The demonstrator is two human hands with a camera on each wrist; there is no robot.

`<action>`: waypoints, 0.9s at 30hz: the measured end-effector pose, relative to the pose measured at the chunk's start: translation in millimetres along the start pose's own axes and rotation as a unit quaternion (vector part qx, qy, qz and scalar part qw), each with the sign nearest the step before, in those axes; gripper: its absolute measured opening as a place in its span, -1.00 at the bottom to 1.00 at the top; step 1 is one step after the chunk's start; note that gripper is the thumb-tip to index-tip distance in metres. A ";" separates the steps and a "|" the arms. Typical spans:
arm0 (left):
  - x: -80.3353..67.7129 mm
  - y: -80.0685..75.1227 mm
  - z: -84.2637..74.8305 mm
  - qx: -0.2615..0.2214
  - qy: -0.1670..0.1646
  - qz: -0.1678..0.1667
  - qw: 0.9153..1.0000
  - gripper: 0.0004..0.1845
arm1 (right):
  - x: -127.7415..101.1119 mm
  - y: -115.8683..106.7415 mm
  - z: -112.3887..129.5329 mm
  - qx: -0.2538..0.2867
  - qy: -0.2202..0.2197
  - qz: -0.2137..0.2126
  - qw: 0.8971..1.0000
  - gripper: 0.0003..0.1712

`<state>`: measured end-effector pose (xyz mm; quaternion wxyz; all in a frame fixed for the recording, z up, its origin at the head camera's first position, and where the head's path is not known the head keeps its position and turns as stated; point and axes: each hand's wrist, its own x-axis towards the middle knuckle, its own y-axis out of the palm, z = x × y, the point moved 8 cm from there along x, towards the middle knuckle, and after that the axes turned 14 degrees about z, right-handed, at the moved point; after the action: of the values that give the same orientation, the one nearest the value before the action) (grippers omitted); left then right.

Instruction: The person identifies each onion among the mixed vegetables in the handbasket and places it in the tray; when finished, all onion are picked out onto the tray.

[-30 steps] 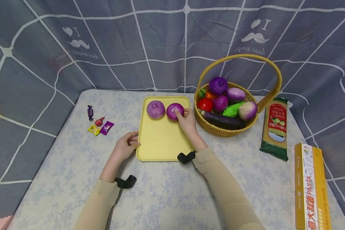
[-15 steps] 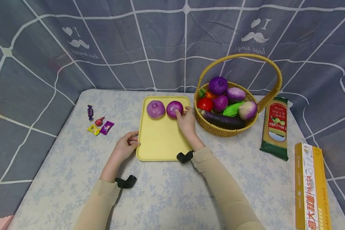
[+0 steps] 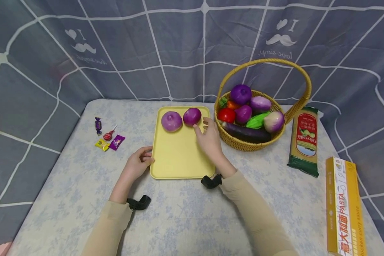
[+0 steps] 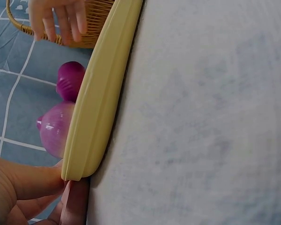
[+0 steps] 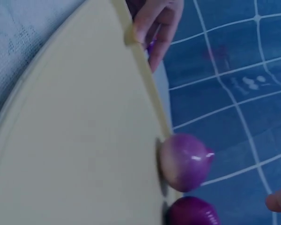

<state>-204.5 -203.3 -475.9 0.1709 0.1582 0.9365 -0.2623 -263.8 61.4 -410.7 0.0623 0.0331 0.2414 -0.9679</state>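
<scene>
Head view: right hand (image 3: 209, 139) hovers open beside onion (image 3: 192, 116), holding nothing.

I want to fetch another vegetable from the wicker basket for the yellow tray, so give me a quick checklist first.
1. Right hand free: ok, its fingers are spread and hold nothing.
2. Left hand steadying the yellow plastic tray: ok, its fingers grip the tray's left edge.
3. Two purple onions settled on the tray: ok, side by side at the far end.
4. Room on the tray: ok, the near part is bare.
5. Round wicker basket within reach: ok, probably, just right of the right hand.
6. Basket handle clearance: cannot tell.
</scene>
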 end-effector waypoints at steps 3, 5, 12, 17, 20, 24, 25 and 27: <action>-0.5 -0.2 -1.1 -0.002 0.003 0.000 1.000 -0.47 | -11.1 -15.0 7.5 0.005 -0.022 0.003 1.000 -0.45; -0.7 -0.5 -0.8 -0.003 0.002 -0.002 1.000 -0.47 | -17.3 -25.9 9.8 0.013 -0.036 0.002 0.999 -0.48; -0.3 0.2 1.2 0.000 0.000 -0.004 1.000 -0.47 | -37.8 -69.4 4.0 0.029 -0.054 -0.028 0.998 -0.56; -0.4 -0.3 2.2 -0.002 -0.002 -0.004 1.000 -0.47 | -48.8 -102.2 -8.0 0.012 -0.067 -0.070 0.995 -0.54; -0.2 -0.1 2.6 -0.002 -0.003 -0.003 1.000 -0.46 | -54.7 -120.1 -16.7 0.009 -0.068 -0.090 0.994 -0.47; 0.3 0.2 2.6 -0.004 -0.002 -0.002 1.000 -0.46 | -62.0 -140.6 -29.6 0.010 -0.047 -0.107 0.993 -0.41; 0.4 0.4 2.4 -0.004 -0.001 -0.002 1.000 -0.46 | -63.8 -145.1 -32.8 0.009 -0.039 -0.111 0.993 -0.40; 0.5 0.6 1.9 -0.006 0.001 -0.002 1.000 -0.47 | -66.7 -153.7 -39.2 0.005 -0.024 -0.120 0.992 -0.38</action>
<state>-204.3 -203.7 -477.9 0.1707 0.1557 0.9384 -0.2570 -217.4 221.4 -367.8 -0.0484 -0.0193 0.2372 -0.9701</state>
